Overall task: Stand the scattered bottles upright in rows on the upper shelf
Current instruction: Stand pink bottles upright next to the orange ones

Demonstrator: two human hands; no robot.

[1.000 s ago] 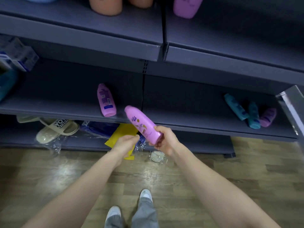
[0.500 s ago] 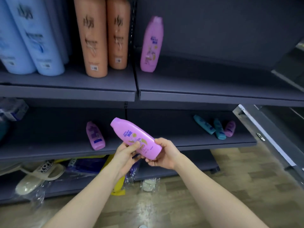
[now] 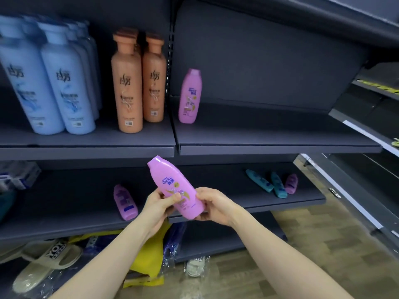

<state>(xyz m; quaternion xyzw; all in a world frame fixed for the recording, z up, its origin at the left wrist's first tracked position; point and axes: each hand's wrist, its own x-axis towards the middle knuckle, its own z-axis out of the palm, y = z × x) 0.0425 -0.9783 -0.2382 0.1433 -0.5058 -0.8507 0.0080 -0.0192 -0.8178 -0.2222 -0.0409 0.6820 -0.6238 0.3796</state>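
Beige slippers (image 3: 49,258) lie near a yellow bag (image 3: 149,262).

The tilted pink bottle (image 3: 179,190) carries the brand "Rejoice" along its label. The upright pink bottle (image 3: 190,98) on the upper shelf (image 3: 259,145) carries the same word. The slipper strap (image 3: 56,251) reads "YOY". The blue bottles (image 3: 67,89) and orange bottles (image 3: 127,87) bear large Chinese characters.

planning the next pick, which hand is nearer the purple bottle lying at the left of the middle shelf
Left. The left hand grips the held pink bottle just right of the lying purple bottle; the right hand is farther right, on the held bottle's far side.
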